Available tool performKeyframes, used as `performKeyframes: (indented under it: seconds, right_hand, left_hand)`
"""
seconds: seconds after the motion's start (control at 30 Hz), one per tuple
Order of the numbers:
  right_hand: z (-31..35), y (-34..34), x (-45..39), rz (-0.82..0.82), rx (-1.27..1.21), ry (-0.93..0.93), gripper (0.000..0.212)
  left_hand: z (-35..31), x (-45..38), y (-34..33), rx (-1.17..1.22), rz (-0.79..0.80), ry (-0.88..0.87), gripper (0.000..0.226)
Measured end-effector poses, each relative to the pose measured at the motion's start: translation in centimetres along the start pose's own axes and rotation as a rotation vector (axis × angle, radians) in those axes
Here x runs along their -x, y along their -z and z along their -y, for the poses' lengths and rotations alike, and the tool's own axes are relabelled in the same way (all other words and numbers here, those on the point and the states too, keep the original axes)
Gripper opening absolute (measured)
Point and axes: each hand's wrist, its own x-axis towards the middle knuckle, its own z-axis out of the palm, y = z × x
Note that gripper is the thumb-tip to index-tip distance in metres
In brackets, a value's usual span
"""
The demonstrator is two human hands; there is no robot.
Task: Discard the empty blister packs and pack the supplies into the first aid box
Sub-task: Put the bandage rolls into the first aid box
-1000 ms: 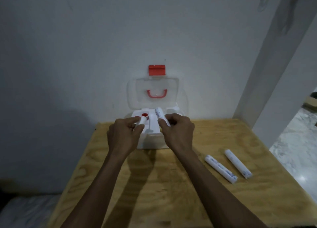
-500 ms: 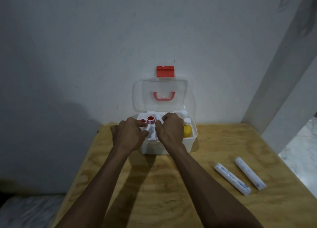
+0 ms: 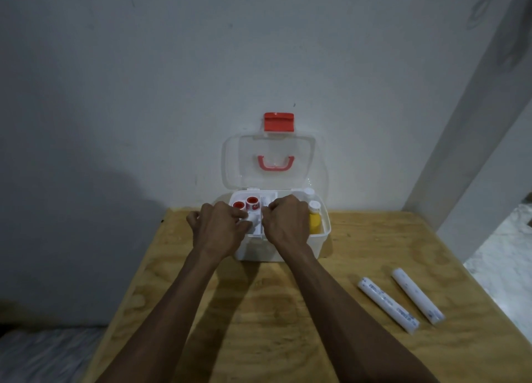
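Note:
The white first aid box (image 3: 322, 240) stands open at the table's back edge, its clear lid (image 3: 269, 163) with a red handle leaning on the wall. Two tape rolls with red cores (image 3: 245, 203) sit in its back left part, and a yellow bottle (image 3: 315, 221) stands in its right side. My left hand (image 3: 218, 227) is over the box's left half, bent fingertips touching the white inner tray (image 3: 256, 224). My right hand (image 3: 286, 224) is curled over the middle, hiding what lies under it. Two white bandage rolls (image 3: 387, 307) (image 3: 417, 295) lie on the table at the right.
The plywood table (image 3: 259, 310) ends at the grey wall behind the box. A white pillar (image 3: 475, 152) rises at the back right, with pale floor (image 3: 506, 261) beyond the table's right edge. A light surface shows low at the left.
Both hands have gone down into the box. The red-core tape roll has left my left hand and sits in the box; the white roll held in my right hand is out of sight.

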Motion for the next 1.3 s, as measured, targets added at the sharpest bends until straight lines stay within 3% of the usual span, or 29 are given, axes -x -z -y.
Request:
performKeyframes:
  seconds: [0.27, 0.47, 0.7, 0.9, 1.07, 1.3]
  right_hand:
    - [-0.4, -0.1, -0.2, 0.003, -0.013, 0.035, 0.024]
    - [-0.6, 1.2, 0.2, 0.031, -0.168, 0.076, 0.027]
    - [-1.7, 5.2, 1.7, 0.029, -0.333, 0.167, 0.029]
    - [-7.0, 11.1, 3.6, -0.028, -0.392, 0.186, 0.019]
    - [-15.2, 15.6, 4.6, -0.100, -0.246, 0.069, 0.017]
    - [-22.4, 16.5, 3.3, 0.073, 0.066, -0.080, 0.037]
  left_hand:
    - [-0.3, 0.4, 0.3, 0.009, -0.008, 0.003, 0.031]
    - [-0.5, 1.0, 0.9, 0.089, -0.021, 0.014, 0.036]
    - [-2.4, 3.2, 2.6, 0.224, -0.115, 0.001, 0.030]
    - [-6.1, 7.0, 2.9, 0.429, -0.206, -0.139, 0.025]
    - [-10.4, 10.7, -0.8, 0.490, -0.012, -0.173, 0.028]
    - [-15.4, 13.1, -8.1, 0.172, 0.308, -0.035, 0.054]
